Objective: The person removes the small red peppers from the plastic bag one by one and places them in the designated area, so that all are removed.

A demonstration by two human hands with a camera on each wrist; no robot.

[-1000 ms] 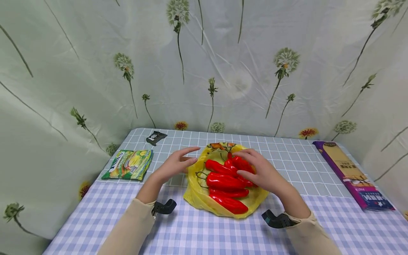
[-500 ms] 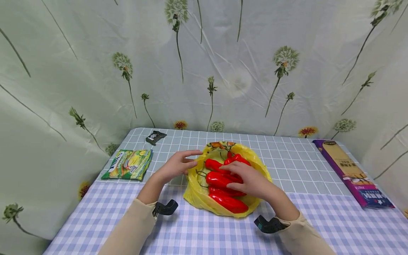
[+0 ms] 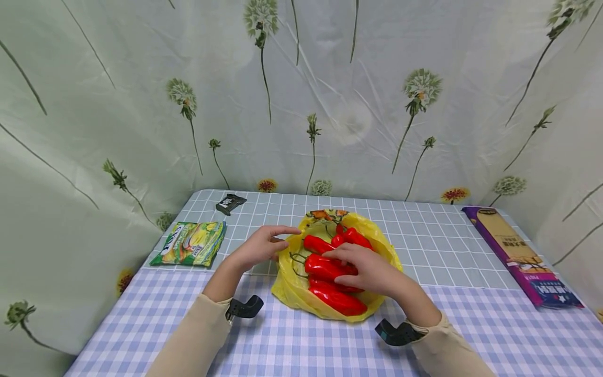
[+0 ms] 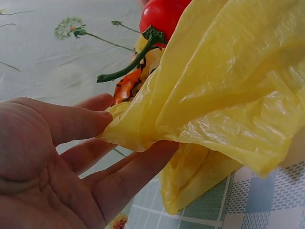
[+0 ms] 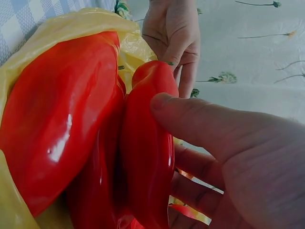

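A yellow plastic bag [image 3: 292,293] sits in the middle of the table with its mouth spread wide. Inside lie several glossy red peppers [image 3: 339,302] with thin green stems. Reaching into the bag, my right hand [image 3: 369,267] holds one red pepper [image 5: 145,138], thumb on its near face and fingers on its far side. My left hand [image 3: 256,248] is at the bag's left rim; in the left wrist view its thumb and fingers pinch the edge of the yellow film. Parts of the peppers are hidden under my right hand.
Left of the bag lies a green and yellow food packet [image 3: 193,244], with a small black packet [image 3: 230,203] behind it. A long purple and tan package [image 3: 520,256] lies at the right edge. A flower-printed curtain [image 3: 377,104] surrounds the table's back and sides.
My right hand has moved left and down from the bag's right side onto the peppers and taken hold of one. The left hand has stayed nearly still at the left rim.
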